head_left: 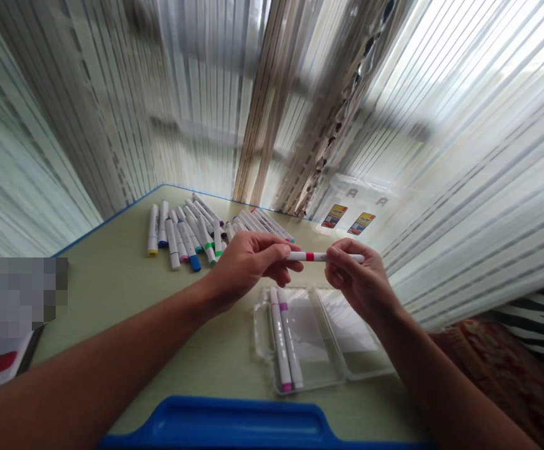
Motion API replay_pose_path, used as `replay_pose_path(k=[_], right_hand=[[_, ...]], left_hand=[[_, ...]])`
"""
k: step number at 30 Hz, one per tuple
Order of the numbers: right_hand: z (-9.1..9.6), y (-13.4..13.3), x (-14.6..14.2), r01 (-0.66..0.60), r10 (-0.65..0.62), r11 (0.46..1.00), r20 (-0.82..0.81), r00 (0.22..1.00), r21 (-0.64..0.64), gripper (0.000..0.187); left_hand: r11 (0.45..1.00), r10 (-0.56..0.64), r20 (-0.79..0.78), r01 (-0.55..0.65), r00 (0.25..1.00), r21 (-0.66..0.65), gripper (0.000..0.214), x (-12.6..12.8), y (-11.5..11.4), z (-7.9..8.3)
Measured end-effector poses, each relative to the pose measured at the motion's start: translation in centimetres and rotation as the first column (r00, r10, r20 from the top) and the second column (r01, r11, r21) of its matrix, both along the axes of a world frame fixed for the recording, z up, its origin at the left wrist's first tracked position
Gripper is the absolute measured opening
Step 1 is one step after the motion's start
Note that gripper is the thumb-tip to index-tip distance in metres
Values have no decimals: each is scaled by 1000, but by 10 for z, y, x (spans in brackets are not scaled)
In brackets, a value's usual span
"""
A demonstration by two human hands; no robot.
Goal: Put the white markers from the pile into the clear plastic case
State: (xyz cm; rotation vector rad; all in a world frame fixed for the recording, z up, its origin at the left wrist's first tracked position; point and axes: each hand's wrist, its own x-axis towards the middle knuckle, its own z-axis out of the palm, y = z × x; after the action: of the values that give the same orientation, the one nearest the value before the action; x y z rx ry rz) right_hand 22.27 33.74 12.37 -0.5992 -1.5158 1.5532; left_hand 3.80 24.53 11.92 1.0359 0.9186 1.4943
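Note:
A white marker with a red band (pixel 310 257) is held level between my two hands. My left hand (pixel 257 259) pinches its left end, and my right hand (pixel 359 269) pinches it near the right end. Below them lies an opened clear plastic case (pixel 316 369). Two markers rest side by side in its left half: one with a pink cap (pixel 279 340) and one with a purple band (pixel 291 340). Beyond my left hand, several loose white markers (pixel 182 234) with coloured caps lie in a pile, part of it hidden behind that hand.
Another clear case with two labels (pixel 347 220) stands at the table's back edge against the sheer curtain (pixel 206 125). A blue tray edge (pixel 239 428) runs along the front of the pale green table (pixel 98 275). Patterned fabric (pixel 501 356) lies at the right.

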Motion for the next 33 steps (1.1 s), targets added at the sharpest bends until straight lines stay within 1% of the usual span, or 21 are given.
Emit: replay_pose_path(k=[5,10,15,22,25,33], right_hand=[[0,0,0,9,-8,1000,-8,1000,6,19],[1,1,0,-1,1,1000,-11,1000,-7,18],[1,0,1,-11,11,1000,-8,1000,-4,17],[-2,1,0,-11,11,1000,0,1000,20,15],[-2,1,0,-12,12,1000,1,1000,16,15],[-2,1,0,-33,33,999,14,999,21,14]], left_hand=[[1000,-15,-42,16,999,21,22,-1,0,0],[999,-23,-114,28,993,39,26,-2,-1,1],[999,-16,-128,22,992,48,28,-2,1,-2],[1000,14,-111,-13,994,8,17,0,3,-3],[1000,9,-105,-9,994,4,17,1,3,-1],[999,13,-184,-6,983,37,24,0,2,0]])
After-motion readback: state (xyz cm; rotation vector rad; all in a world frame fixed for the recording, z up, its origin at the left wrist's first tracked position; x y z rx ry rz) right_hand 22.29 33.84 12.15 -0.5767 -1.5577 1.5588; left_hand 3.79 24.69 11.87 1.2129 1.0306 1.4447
